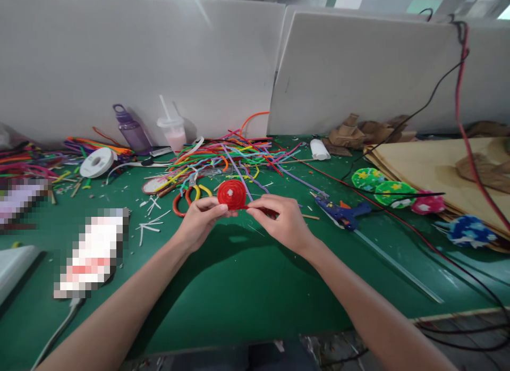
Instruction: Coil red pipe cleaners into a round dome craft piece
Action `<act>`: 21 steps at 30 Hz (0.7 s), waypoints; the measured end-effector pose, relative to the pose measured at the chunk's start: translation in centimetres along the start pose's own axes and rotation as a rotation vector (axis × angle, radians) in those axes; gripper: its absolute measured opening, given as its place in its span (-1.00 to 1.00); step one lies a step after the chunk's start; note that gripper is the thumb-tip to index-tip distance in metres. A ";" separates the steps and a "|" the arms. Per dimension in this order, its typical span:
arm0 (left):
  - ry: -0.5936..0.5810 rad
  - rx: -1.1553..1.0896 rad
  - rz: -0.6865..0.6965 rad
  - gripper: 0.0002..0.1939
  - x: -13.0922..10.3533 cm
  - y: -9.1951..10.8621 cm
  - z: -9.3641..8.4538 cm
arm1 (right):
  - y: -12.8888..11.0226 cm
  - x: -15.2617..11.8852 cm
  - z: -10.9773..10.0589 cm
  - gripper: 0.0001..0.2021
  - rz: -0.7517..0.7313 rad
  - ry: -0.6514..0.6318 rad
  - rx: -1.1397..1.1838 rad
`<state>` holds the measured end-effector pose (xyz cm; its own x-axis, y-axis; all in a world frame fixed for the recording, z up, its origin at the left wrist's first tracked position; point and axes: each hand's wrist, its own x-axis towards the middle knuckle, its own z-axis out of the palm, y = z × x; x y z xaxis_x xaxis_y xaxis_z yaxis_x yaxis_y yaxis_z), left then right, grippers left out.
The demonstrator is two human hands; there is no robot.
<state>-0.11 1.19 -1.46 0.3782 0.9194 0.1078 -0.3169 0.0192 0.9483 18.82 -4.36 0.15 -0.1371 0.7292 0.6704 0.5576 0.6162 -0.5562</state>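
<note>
Between my two hands, above the green table (223, 296), is a red coil of pipe cleaner (235, 194) wound into a round disc with a small pale spot at its middle. My left hand (203, 219) pinches the disc at its lower left edge. The fingers of my right hand (281, 219) are closed on the red strand at the disc's lower right. Just behind my left hand lie scissors (178, 205) with orange handles. A heap of coloured pipe cleaners (239, 153) spreads behind the disc.
A blue glue gun (345, 211) with a long glue stick lies right of my right hand. Coloured fuzzy pieces (398, 194) sit by brown sheets (446, 163). Further back stand a purple bottle (133, 132) and a lidded cup (173, 132). Cables cross the right side.
</note>
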 end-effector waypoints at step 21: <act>0.290 0.714 0.245 -0.71 -1.5 0.4 1.9 | -0.1 -0.3 1.1 -0.82 0.338 0.310 0.111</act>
<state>0.89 -0.92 -0.69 0.0985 0.9323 0.3481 0.3073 -0.3612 0.8804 17.92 -4.28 -0.53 0.2971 0.7816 0.5485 0.4360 0.4000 -0.8062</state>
